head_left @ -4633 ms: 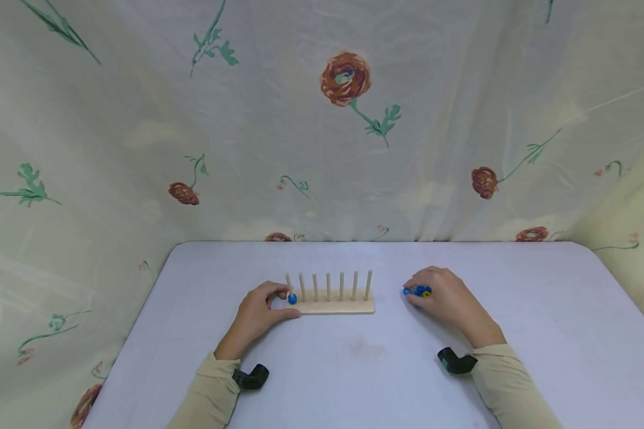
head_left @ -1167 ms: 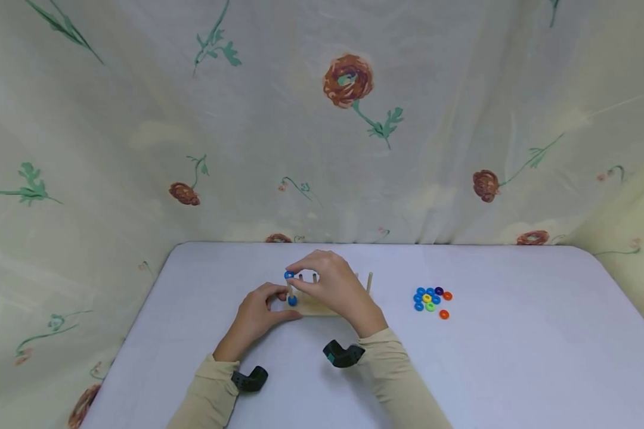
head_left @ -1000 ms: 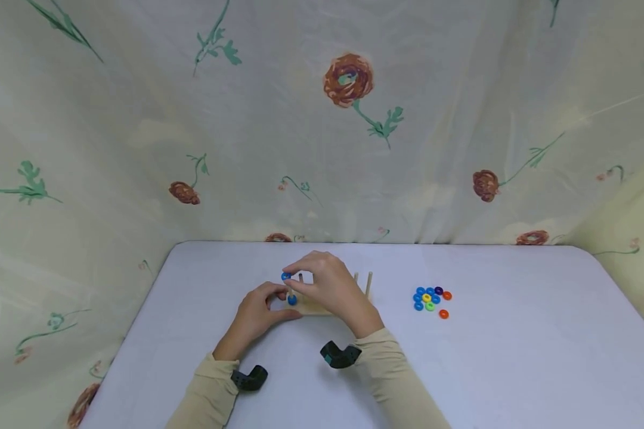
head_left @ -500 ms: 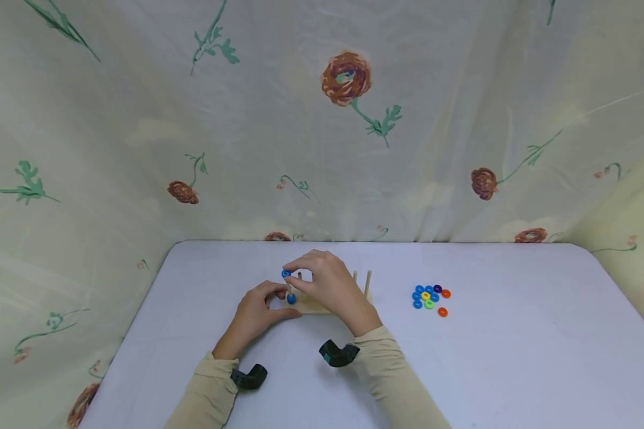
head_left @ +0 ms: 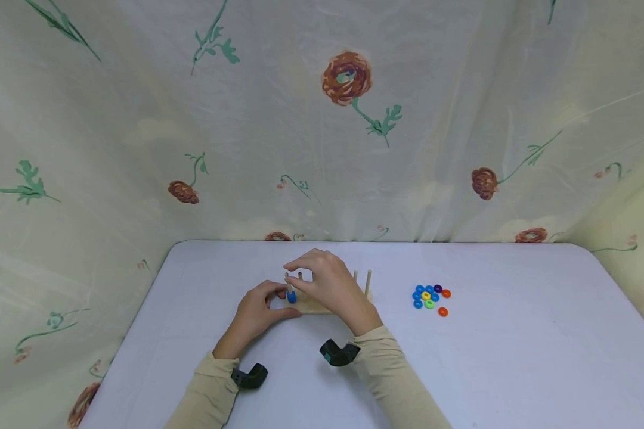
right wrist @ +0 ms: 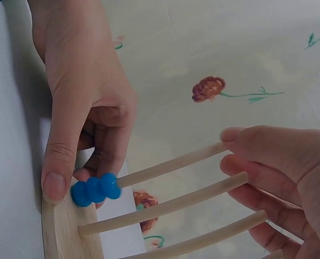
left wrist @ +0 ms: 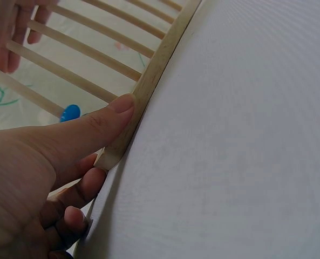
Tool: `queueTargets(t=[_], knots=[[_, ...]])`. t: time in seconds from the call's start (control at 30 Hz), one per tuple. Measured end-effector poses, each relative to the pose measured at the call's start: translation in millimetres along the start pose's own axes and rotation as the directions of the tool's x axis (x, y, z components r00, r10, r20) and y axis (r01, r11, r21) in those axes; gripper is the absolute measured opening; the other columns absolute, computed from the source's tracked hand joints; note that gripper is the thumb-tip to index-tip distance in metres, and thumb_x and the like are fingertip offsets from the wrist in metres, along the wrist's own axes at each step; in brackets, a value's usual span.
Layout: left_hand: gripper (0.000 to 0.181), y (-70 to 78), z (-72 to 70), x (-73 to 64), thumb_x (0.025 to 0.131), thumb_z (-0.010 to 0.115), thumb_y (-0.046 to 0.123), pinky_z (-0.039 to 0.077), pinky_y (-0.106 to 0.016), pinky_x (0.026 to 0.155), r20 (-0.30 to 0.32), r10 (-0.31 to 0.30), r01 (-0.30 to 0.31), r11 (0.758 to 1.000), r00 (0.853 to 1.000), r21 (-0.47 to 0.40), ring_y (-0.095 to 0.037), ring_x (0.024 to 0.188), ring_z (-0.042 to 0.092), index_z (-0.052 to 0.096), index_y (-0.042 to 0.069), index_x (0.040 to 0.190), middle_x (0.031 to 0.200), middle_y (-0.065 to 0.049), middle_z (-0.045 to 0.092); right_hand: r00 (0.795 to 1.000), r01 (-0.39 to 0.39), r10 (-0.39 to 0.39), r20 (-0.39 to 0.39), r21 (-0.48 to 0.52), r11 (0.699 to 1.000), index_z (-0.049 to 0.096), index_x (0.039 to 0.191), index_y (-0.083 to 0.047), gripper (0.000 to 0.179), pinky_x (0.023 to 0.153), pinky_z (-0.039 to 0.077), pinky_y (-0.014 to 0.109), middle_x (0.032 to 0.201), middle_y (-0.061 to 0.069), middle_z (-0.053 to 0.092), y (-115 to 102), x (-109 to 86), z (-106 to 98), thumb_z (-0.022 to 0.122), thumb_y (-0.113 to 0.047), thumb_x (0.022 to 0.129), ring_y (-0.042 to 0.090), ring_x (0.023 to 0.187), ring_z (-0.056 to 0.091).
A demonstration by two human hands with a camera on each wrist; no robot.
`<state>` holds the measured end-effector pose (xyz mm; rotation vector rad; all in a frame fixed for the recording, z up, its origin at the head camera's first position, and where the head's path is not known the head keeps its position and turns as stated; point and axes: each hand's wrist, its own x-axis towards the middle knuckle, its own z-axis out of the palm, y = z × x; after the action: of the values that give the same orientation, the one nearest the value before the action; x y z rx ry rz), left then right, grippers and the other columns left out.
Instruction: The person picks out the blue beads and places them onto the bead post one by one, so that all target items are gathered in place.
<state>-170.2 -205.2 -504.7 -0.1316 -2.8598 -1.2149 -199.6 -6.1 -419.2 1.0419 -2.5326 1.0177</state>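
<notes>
A wooden peg rack with a row of upright pegs lies on the table. My left hand grips its left end, the thumb along the front edge of the base. Blue beads sit stacked low on the leftmost peg, beside the left fingers. My right hand is at the top of that same peg, thumb and fingers apart around the tip, with no bead between them. In the head view it hides several middle pegs.
Right of the rack, loose ring beads lie in a cluster: several blue beads, a yellow bead, a green bead, a purple bead and orange beads. A flowered curtain hangs behind the table.
The right hand came from the bead cluster to the leftmost peg with a blue bead. It has let go, and the bead has dropped down the peg onto the stack. The left hand stayed put.
</notes>
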Motion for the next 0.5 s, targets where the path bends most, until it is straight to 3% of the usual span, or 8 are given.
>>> queueTargets(t=[0.5], knots=[[0.047, 0.4, 0.3, -0.9, 0.073, 0.094, 0.038, 0.036, -0.026, 0.066, 0.001, -0.007, 0.007, 1.000, 1.000, -0.010, -0.012, 0.074, 0.045, 0.076, 0.017, 0.111, 0.099, 0.003, 0.069, 1.000, -0.005, 0.005, -0.003, 0.005, 1.000, 0.081, 0.110, -0.015, 0.019, 0.083, 0.058, 0.032, 0.106, -0.002, 0.079, 0.7, -0.9, -1.2, 0.080, -0.022, 0.093, 0.015, 0.102, 0.072]])
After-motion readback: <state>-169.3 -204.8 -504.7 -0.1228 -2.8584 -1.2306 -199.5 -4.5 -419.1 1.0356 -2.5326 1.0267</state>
